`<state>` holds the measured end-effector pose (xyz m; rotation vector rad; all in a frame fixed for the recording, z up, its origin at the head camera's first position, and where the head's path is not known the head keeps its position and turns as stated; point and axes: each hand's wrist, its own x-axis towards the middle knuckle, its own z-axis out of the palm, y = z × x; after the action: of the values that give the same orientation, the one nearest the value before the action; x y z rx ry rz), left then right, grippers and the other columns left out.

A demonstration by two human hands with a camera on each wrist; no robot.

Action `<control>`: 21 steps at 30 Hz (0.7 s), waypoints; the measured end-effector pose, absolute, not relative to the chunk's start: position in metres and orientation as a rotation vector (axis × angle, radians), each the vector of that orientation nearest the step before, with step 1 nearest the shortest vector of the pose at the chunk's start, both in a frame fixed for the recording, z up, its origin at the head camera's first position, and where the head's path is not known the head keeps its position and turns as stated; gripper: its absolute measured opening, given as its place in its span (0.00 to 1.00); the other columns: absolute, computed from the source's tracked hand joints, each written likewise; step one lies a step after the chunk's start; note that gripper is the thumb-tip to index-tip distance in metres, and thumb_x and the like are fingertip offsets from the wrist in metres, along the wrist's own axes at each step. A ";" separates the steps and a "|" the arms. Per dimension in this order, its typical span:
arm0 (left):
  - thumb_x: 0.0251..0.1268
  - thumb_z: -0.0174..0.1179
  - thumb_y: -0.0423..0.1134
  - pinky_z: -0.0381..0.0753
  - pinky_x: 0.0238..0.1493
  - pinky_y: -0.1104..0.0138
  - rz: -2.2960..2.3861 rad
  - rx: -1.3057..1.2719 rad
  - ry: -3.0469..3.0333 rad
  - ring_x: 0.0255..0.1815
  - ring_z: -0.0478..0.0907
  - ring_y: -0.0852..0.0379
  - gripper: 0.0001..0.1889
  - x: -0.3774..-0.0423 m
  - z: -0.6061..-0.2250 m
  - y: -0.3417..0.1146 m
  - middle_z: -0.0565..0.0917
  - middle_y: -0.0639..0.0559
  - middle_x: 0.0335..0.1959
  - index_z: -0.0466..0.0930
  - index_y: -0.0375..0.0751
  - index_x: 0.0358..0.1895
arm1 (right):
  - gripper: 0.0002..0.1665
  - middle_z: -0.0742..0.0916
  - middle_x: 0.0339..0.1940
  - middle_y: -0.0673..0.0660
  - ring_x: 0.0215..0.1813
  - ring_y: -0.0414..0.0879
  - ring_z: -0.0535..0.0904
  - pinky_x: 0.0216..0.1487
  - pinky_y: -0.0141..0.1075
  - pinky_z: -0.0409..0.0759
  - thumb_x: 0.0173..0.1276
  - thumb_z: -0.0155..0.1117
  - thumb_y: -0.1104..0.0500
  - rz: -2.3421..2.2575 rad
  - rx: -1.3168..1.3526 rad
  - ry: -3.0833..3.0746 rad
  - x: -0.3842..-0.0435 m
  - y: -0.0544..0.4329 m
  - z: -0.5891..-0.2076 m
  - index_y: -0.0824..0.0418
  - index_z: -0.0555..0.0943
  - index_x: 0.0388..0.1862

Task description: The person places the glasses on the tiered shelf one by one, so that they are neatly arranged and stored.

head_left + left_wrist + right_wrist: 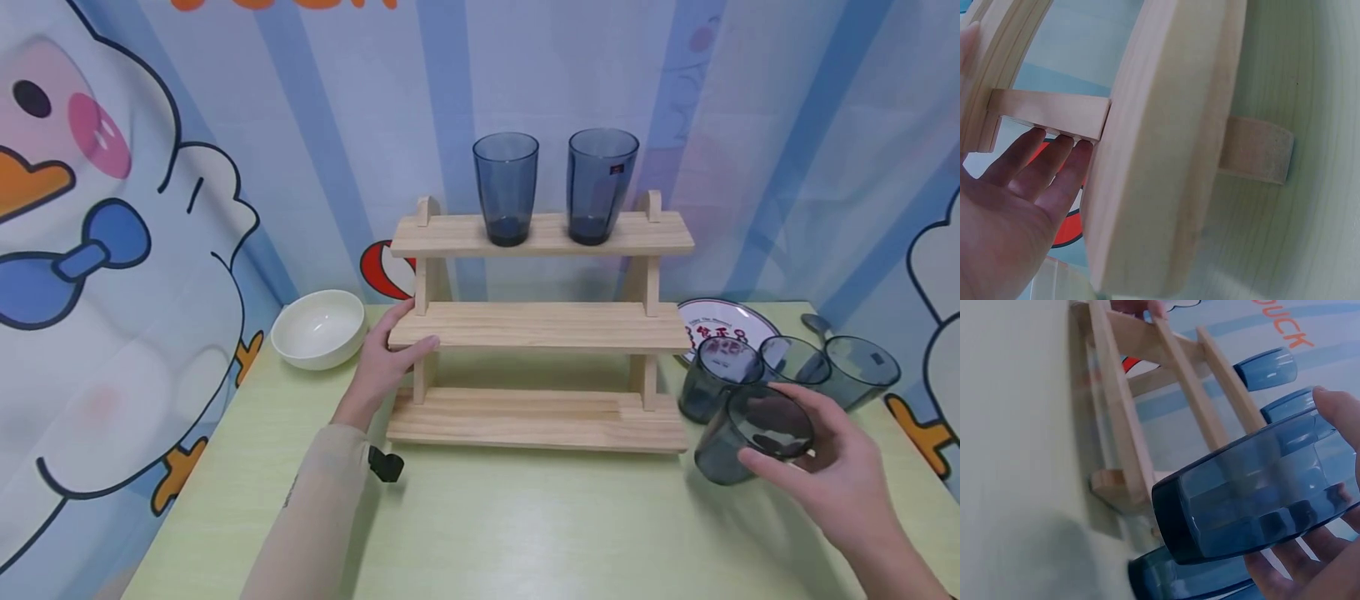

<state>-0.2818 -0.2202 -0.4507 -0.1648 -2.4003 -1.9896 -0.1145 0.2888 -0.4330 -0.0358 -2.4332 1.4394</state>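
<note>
Head view: the pale green counter (525, 525) runs back to a blue-and-white striped backdrop (352, 125) printed with a large duck. A three-tier wooden rack (540, 325) stands toward the counter's back edge, two blue glasses (506, 187) on its top shelf. A white bowl (318, 329) sits at the back left corner; a printed plate (720, 321), a spoon (816, 323) and three standing glasses (712, 396) fill the back right corner. The left hand (382, 354) grips the rack's left end, thumb across the middle shelf. Nearer the right edge, the right hand (840, 467) pinches a dark glass (727, 450) between thumb and fingers

Left wrist view: three fingers press side by side against an upright of the rack, grained counter beyond

Right wrist view: the fingers curl round the dark glass, lifted off the counter; orange lettering, "DUCK", marks the backdrop
</note>
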 end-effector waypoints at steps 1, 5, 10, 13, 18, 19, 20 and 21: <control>0.67 0.74 0.46 0.81 0.62 0.49 -1.987 -0.165 -2.401 0.65 0.77 0.41 0.41 -0.282 -0.451 -0.220 0.70 0.44 0.75 0.65 0.63 0.81 | 0.50 0.79 0.61 0.36 0.57 0.28 0.77 0.46 0.19 0.81 0.61 0.81 0.68 1.444 -0.025 -2.425 -0.114 0.287 -0.430 0.52 0.70 0.79; 0.66 0.74 0.47 0.82 0.62 0.48 -1.982 -0.161 -2.401 0.64 0.77 0.41 0.41 -0.282 -0.451 -0.220 0.71 0.44 0.74 0.65 0.63 0.81 | 0.49 0.81 0.61 0.40 0.58 0.31 0.79 0.48 0.19 0.81 0.60 0.80 0.71 1.479 0.040 -2.390 -0.114 0.281 -0.417 0.54 0.71 0.79; 0.66 0.74 0.48 0.82 0.62 0.48 -1.980 -0.157 -2.407 0.65 0.77 0.41 0.42 -0.282 -0.451 -0.220 0.70 0.45 0.75 0.64 0.63 0.81 | 0.49 0.82 0.60 0.44 0.56 0.33 0.81 0.49 0.20 0.81 0.59 0.79 0.75 1.612 0.109 -2.325 -0.118 0.270 -0.405 0.57 0.71 0.78; 0.66 0.74 0.48 0.82 0.62 0.48 -1.974 -0.152 -2.413 0.65 0.77 0.41 0.42 -0.282 -0.450 -0.219 0.70 0.45 0.76 0.64 0.63 0.82 | 0.49 0.82 0.61 0.44 0.56 0.34 0.81 0.49 0.20 0.81 0.59 0.79 0.74 1.617 0.139 -2.339 -0.123 0.261 -0.400 0.55 0.71 0.78; 0.66 0.75 0.48 0.82 0.61 0.49 -1.984 -0.145 -2.403 0.64 0.77 0.42 0.42 -0.281 -0.450 -0.219 0.70 0.45 0.75 0.64 0.64 0.81 | 0.47 0.82 0.62 0.47 0.57 0.36 0.82 0.49 0.23 0.83 0.60 0.78 0.75 1.705 0.247 -2.300 -0.131 0.243 -0.395 0.56 0.72 0.77; 0.66 0.75 0.48 0.82 0.61 0.49 -1.986 -0.146 -2.400 0.64 0.77 0.42 0.42 -0.281 -0.450 -0.220 0.71 0.45 0.75 0.65 0.64 0.81 | 0.47 0.82 0.61 0.48 0.57 0.37 0.83 0.49 0.23 0.83 0.59 0.78 0.76 1.753 0.266 -2.267 -0.133 0.239 -0.394 0.58 0.73 0.77; 0.66 0.75 0.48 0.82 0.61 0.50 -1.986 -0.148 -2.397 0.64 0.77 0.42 0.42 -0.281 -0.450 -0.219 0.71 0.45 0.75 0.65 0.64 0.81 | 0.47 0.82 0.62 0.49 0.57 0.38 0.83 0.48 0.24 0.83 0.59 0.77 0.77 1.800 0.290 -2.235 -0.135 0.236 -0.394 0.59 0.73 0.76; 0.66 0.75 0.48 0.82 0.61 0.50 -1.985 -0.152 -2.397 0.64 0.77 0.42 0.42 -0.281 -0.450 -0.219 0.71 0.45 0.75 0.65 0.64 0.81 | 0.47 0.82 0.61 0.50 0.57 0.38 0.83 0.47 0.25 0.84 0.58 0.77 0.77 1.836 0.309 -2.209 -0.137 0.232 -0.393 0.59 0.73 0.76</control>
<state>-0.2807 -0.2193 -0.4498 -0.1517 -2.3972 -1.9849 -0.1370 0.2321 -0.3931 0.3090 -2.2090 1.8360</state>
